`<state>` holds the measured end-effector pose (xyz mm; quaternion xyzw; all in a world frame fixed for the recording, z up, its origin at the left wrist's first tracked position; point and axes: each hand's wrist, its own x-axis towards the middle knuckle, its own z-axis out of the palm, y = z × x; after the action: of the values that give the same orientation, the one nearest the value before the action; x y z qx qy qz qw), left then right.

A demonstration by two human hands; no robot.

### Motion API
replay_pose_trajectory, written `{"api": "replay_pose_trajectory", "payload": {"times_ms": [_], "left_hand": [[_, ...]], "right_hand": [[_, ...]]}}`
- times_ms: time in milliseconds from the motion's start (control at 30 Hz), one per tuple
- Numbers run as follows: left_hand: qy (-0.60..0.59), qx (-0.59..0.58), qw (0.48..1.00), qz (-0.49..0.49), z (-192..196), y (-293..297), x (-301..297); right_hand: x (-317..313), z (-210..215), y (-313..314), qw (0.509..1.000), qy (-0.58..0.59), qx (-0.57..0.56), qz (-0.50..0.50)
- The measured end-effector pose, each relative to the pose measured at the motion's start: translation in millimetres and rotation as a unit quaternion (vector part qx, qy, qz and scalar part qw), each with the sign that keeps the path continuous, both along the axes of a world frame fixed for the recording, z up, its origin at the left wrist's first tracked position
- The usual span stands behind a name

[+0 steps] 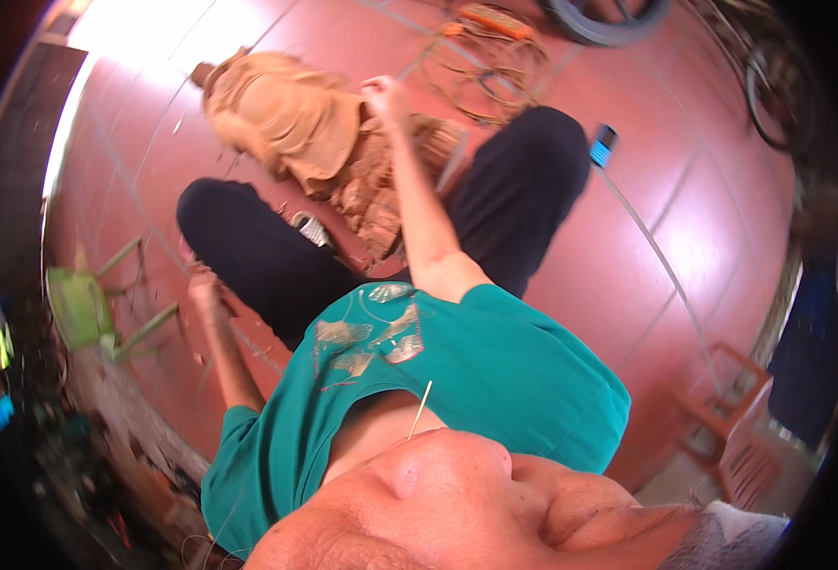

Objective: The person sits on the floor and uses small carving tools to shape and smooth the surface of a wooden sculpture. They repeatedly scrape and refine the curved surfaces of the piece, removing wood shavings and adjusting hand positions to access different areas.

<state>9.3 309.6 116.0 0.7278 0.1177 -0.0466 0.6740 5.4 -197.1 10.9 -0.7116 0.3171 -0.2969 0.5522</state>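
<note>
A tan cloth (281,114) lies draped over the far part of a brown carved wooden piece (371,195) on the floor between my legs. My right hand (384,99) reaches out to the cloth's right edge, its fingers closed there, somewhat blurred. The near part of the wood is uncovered and shows rough carved relief. My left hand (206,287) is low beside my left knee; its fingers are smeared, and whether it holds anything is unclear. A small whitish metallic-looking cylinder (312,229) lies by my left thigh, near the wood.
Beyond my right knee, a coiled cord (480,81) with an orange part lies on the red tiled floor (647,294). A blue-screened phone (604,145) is to the right. Wheels (618,24) stand at the far right, a green stool (79,309) left, a brown chair (737,432) lower right.
</note>
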Motion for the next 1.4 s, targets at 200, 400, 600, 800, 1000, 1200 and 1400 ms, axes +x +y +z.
{"api": "replay_pose_trajectory", "payload": {"times_ms": [200,400,600,800,1000,1200,1400], "left_hand": [[0.257,0.191,0.939,-0.122,-92,-22,-93],[0.339,0.296,0.853,-0.263,-124,-45,-110],[0.364,0.340,0.787,-0.364,-145,-98,-98],[0.404,0.346,0.736,-0.418,-170,-142,-105],[0.449,0.336,0.705,-0.435,-179,-167,-121],[0.459,0.330,0.695,-0.445,-186,-178,-130],[0.418,0.340,0.719,-0.438,-187,-180,-134]], "right_hand": [[-14,1,-36,0.963,-0.148,0.224,-0.018],[-11,36,-38,0.961,-0.139,0.240,-0.004],[2,33,-53,0.961,-0.100,0.259,0.009],[20,65,-62,0.947,-0.121,0.298,0.024],[35,101,-70,0.960,-0.108,0.256,0.039],[48,96,-54,0.937,-0.129,0.311,0.091],[41,104,-40,0.929,-0.153,0.319,0.110]]}}
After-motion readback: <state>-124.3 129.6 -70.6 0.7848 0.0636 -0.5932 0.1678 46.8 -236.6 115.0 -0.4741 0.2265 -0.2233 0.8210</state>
